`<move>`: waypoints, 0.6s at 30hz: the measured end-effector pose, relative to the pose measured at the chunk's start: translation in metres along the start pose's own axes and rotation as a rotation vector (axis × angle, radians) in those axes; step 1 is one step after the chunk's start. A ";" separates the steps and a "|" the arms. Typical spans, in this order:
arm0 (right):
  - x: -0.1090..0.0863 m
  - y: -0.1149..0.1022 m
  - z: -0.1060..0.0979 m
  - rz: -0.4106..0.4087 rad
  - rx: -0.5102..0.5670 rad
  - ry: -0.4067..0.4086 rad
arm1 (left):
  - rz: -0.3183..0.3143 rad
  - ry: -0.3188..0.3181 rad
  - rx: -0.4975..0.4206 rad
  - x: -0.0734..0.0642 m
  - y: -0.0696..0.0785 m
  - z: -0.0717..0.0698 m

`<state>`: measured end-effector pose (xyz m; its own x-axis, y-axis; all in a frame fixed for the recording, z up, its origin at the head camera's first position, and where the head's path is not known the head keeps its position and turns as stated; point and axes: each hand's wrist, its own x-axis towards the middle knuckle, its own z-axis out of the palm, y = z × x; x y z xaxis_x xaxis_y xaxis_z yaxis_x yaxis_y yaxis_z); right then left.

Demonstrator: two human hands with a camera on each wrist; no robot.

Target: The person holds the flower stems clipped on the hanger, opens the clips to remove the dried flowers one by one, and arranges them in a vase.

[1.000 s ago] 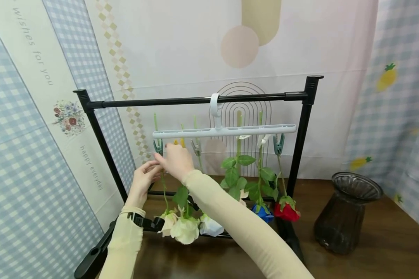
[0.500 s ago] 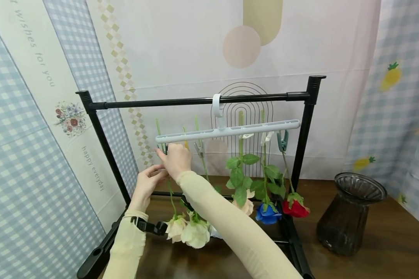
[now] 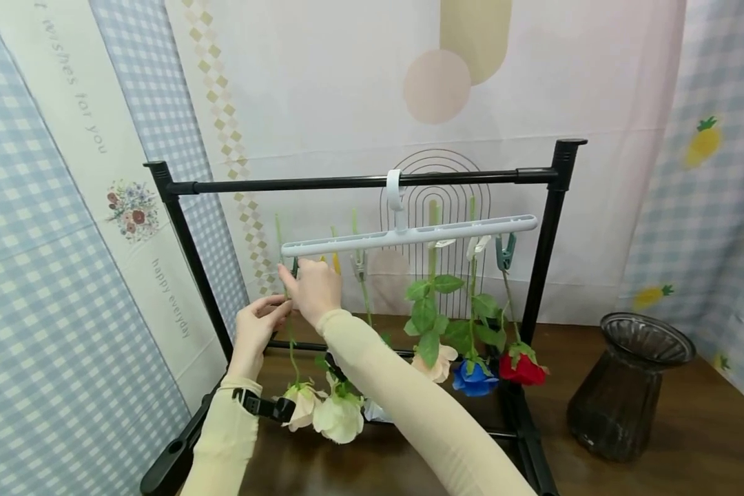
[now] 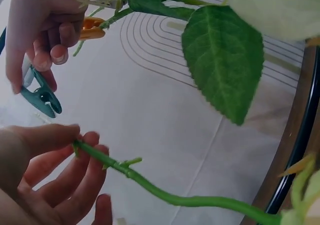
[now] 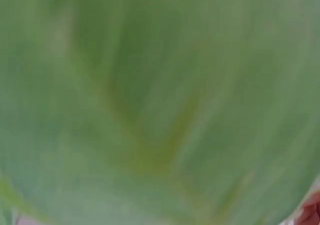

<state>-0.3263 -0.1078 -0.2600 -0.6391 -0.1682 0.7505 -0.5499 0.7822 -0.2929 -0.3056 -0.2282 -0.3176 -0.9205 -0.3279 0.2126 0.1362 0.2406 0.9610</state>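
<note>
My left hand (image 3: 255, 334) pinches the green stem (image 4: 167, 197) of a pale cream rose (image 3: 302, 406) that hangs head down. Close above it, my right hand (image 3: 319, 291) squeezes a teal clothespin (image 4: 42, 97) at the left end of a white hanger (image 3: 359, 242). In the left wrist view, the stem between my left fingers stands apart from the clothespin. The stem's upper end shows just left of the hanger's tip in the head view. A blurred green leaf (image 5: 150, 85) fills nearly all of the right wrist view.
The hanger hooks over a black rack (image 3: 285, 184). Other upside-down roses hang along it: a white one (image 3: 339, 417), a peach one (image 3: 435, 363), a blue one (image 3: 473, 377) and a red one (image 3: 523, 365). A dark glass vase (image 3: 620, 393) stands on the wooden table at right.
The hanger has tipped down at its left end. The cream rose swung right, then back left, its stem shifting left of the hanger's tip. The right hand has lowered slightly.
</note>
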 end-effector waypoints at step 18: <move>-0.010 -0.003 -0.033 0.062 0.202 -0.248 | 0.291 0.237 -0.112 -0.031 0.024 -0.024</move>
<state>-0.3001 -0.0886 -0.2468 -0.7725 -0.2847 0.5676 -0.5856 0.6650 -0.4636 -0.2650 -0.2341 -0.2966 -0.7290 -0.4658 0.5016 0.4305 0.2577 0.8650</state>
